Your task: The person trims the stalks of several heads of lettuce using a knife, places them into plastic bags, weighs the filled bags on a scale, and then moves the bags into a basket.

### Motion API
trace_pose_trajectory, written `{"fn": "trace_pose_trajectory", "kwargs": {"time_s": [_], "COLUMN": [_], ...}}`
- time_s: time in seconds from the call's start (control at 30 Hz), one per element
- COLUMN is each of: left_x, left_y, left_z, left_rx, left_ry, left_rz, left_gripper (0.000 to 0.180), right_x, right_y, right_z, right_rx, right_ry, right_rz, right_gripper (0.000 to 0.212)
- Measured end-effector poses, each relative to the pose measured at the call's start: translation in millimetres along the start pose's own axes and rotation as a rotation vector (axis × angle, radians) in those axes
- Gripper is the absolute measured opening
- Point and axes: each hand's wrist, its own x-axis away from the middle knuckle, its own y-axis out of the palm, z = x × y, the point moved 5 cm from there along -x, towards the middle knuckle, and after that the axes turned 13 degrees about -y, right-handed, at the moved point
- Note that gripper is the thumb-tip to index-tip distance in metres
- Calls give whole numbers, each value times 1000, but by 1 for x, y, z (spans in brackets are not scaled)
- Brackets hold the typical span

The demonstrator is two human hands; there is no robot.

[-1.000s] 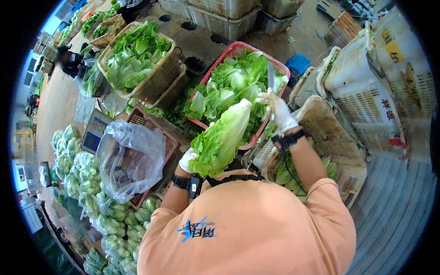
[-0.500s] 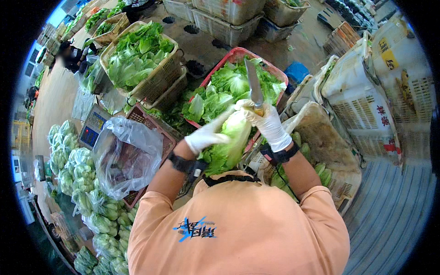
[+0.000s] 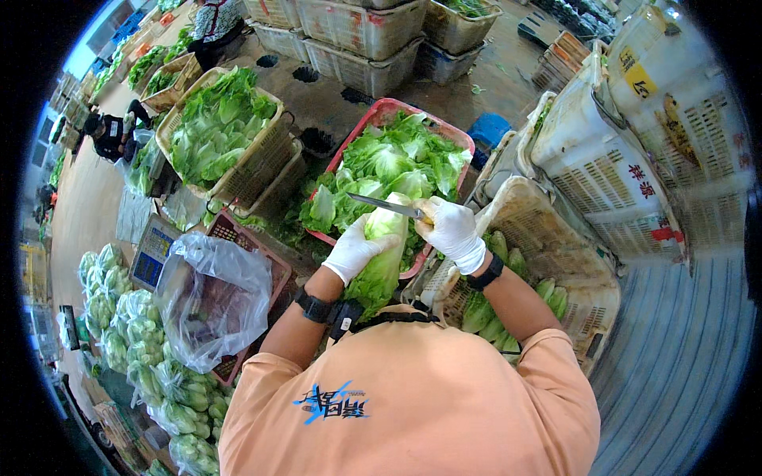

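Note:
A pale green head of lettuce (image 3: 375, 279) lies lengthwise in front of my chest, its white base pointing away from me. My gloved left hand (image 3: 359, 252) wraps round its left side. In my gloved right hand (image 3: 456, 235) is a knife (image 3: 382, 205), gripped by the handle. Its blade points left and lies across the lettuce near the base; whether it touches cannot be made out. Just beyond both hands, loose green leaves (image 3: 397, 165) heap up in a red crate (image 3: 463, 136).
Right of me, a worn crate (image 3: 548, 230) holds several lettuce heads, beside tall white crates (image 3: 591, 163). At left are an open plastic bag (image 3: 213, 313), a scale (image 3: 153, 254), bagged lettuces (image 3: 143, 321) and a leaf-filled yellowish crate (image 3: 252, 173). A person (image 3: 113, 136) sits far left.
The knife has swung from pointing up and away to lying leftward across the lettuce base. My left hand has shifted from open fingers beside the lettuce to a grip round it.

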Motion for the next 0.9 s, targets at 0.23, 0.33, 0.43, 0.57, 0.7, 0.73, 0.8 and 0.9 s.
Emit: {"fn": "trace_pose_trajectory", "kwargs": {"time_s": [0.23,0.33,0.43,0.57,0.7,0.73,0.8,0.9], "left_x": [19,35,45,86,172,196,238,274], "left_y": [-3,-16,-46,-83,-167,-192,-234,-288], "left_z": [12,13,-11,-9,-51,-65,-104,-133], "left_rx": [-88,201,463,925,1185,1125,1035,862], "left_ry": [260,391,387,513,730,763,813,621], "left_rz": [110,67,2,-44,298,449,750,903], "left_gripper": [63,71,77,85,85,84,71,58], "right_x": [55,78,57,82,94,101,100,86], "right_y": [60,70,66,86,93,101,111,121], "right_z": [84,95,54,56,28,27,12,-4], "right_rx": [119,-240,-1175,-1173,-1121,-1135,-1178,-1186], "right_ry": [343,455,925,995,1069,1059,1076,1086], "right_rz": [-455,-455,-390,-226,-262,-278,-267,-312], "right_gripper": [23,27,18,20,19,19,21,23]}}
